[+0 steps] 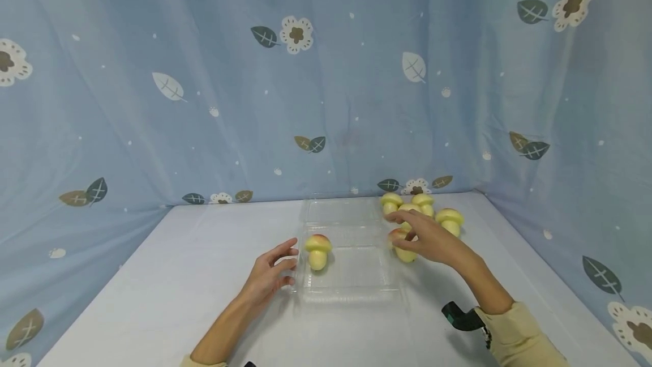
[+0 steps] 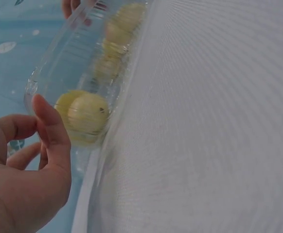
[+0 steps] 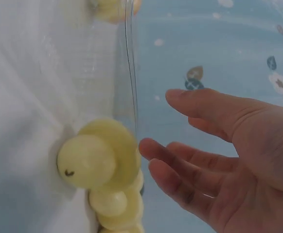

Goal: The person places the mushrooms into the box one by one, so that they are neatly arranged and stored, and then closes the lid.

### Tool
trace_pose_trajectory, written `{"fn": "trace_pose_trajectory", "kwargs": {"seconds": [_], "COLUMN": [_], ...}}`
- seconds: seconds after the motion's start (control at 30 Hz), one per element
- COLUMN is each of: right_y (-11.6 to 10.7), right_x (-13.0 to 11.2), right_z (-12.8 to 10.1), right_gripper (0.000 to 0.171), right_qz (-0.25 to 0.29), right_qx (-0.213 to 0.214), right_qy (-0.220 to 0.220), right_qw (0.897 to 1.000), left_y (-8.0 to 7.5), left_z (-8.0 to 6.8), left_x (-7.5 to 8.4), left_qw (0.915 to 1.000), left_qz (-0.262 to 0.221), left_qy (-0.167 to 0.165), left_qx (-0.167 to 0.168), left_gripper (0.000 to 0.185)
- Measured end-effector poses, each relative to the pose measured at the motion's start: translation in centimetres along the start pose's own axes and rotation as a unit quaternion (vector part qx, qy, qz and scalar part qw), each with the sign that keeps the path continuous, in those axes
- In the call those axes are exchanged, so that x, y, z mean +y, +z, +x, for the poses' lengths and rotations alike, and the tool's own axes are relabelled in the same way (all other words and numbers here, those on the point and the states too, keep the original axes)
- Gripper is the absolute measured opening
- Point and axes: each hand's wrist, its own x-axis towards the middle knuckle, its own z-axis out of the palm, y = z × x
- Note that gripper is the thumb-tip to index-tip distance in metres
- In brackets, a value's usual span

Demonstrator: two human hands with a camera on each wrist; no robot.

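Clear plastic meets the fingertips [image 1: 291, 265] of the left hand [image 1: 267, 277], which lie straight and relaxed against the left wall of the transparent tray [image 1: 351, 285], clasping nothing. Just inside that wall, at about three o'clock from the fingertips, a yellow mushroom with a pink-tinged cap [image 1: 318, 250] stands upright in the tray; the left wrist view shows it through the plastic, close by the thumb.

At three o'clock from the tray, the right hand [image 1: 430, 239] hovers palm down with its fingers loosely spread and released, gripping nothing. Directly beneath its fingers lies a yellow mushroom [image 1: 404, 251], partly covered by the hand; whether the fingers touch it cannot be told. In the right wrist view the fingers are apart from the nearest mushroom cap.

At twelve o'clock from the right hand a cluster of four more mushrooms [image 1: 423, 208] stands near the table's far edge. Everything rests on a white table [image 1: 153, 299], with a blue curtain printed with leaves and flowers [image 1: 204, 101] hanging behind and at both sides.
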Motion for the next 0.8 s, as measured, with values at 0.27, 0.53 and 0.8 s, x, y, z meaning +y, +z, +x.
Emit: {"fn": "trace_pose_trajectory", "kwargs": {"seconds": [0.27, 0.53, 0.8], "right_y": [-0.6, -0.6, -0.2], "right_x": [0.8, 1.2, 1.7], "right_z": [-0.7, -0.4, -0.1], "right_gripper": [0.059, 0.061, 0.064], "right_qz": [-0.043, -0.04, -0.035], "right_qx": [-0.012, -0.032, -0.056], "right_qy": [0.03, 0.058, 0.089], "right_qw": [0.999, 0.997, 0.994], "left_y": [0.1, 0.1, -0.2], "left_z": [-0.1, -0.3, -0.2], "left_x": [0.0, 0.1, 0.3], "left_qw": [1.0, 0.9999, 0.9999], "left_qz": [-0.001, 0.009, 0.012], "left_qy": [-0.005, 0.008, 0.001], "left_qx": [-0.002, 0.0, 0.01], "left_gripper": [0.056, 0.057, 0.057]}}
